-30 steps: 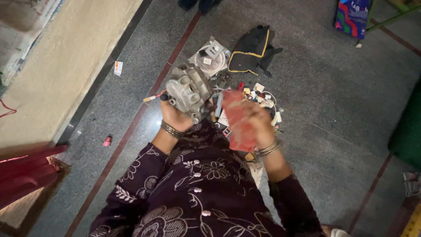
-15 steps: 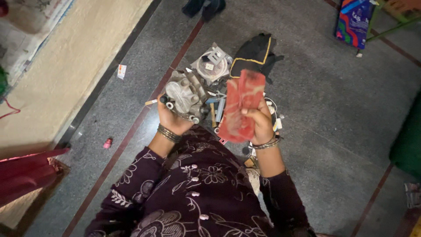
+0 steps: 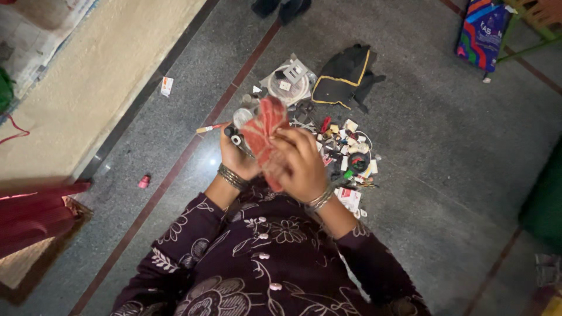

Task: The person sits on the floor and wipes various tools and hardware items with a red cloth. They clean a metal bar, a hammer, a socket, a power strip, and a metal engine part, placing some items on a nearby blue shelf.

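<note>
Seemingly both hands, left hand [image 3: 239, 159] and right hand [image 3: 301, 164], grip a red cloth [image 3: 264, 130] over a grey part [image 3: 239, 139]

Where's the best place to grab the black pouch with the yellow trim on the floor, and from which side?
Probably the black pouch is best pinched along its yellow-trimmed edge, which runs down its left side. It lies flat, so a side grab gives little purchase. Come from above on the far side: small parts crowd the near side, and the left hand and right hand work a red cloth there.
</note>
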